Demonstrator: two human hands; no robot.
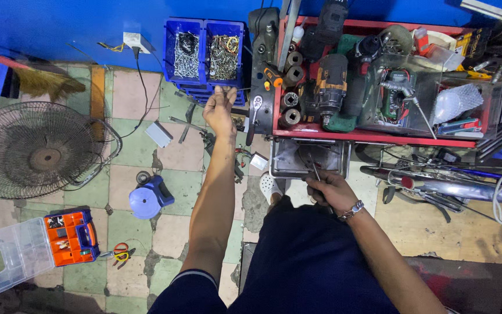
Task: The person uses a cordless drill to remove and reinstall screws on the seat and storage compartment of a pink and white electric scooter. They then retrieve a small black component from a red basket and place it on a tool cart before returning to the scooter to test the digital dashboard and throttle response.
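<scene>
1. The left hand (pixel 220 110) is stretched far forward on a straight bare arm, its fingers (pixel 223 91) loosely spread and half open, holding nothing that can be made out; the tips sit at the lower edge of the blue bins (pixel 205 52).
2. Those bins are two boxy moulded-plastic trays side by side against the blue wall, stacked over more of the same kind; the left one is heaped with thin silvery screws, the right one with a tangle of brassy and steel fasteners.
3. The right hand (pixel 327 189) is drawn in near the body, its fingers curled tight around a thin dark metal tool (pixel 312 167) whose slim shaft pokes forward over the metal drawer (pixel 309 158). A metal-link watch (pixel 352 210) circles the wrist.
4. The drawer is a shallow, scuffed, dull grey steel tray pulled out from under the red tool tray (pixel 373 137).
5. The red tray is painted sheet metal, rectangular, crammed with chunky cordless drills (pixel 331 81), stubby cylindrical sockets, a clear plastic box and small hand tools.
6. The floor is worn pastel tile with cracked, chipped joints. On it lie a round wire fan guard (pixel 36 150) to the far left, a squat blue plastic cap-like object (pixel 149 197), and an orange organiser case (pixel 68 235) with its clear lid open.
7. To the right, chromed bicycle tubes (pixel 437 186) run across the floor.
</scene>
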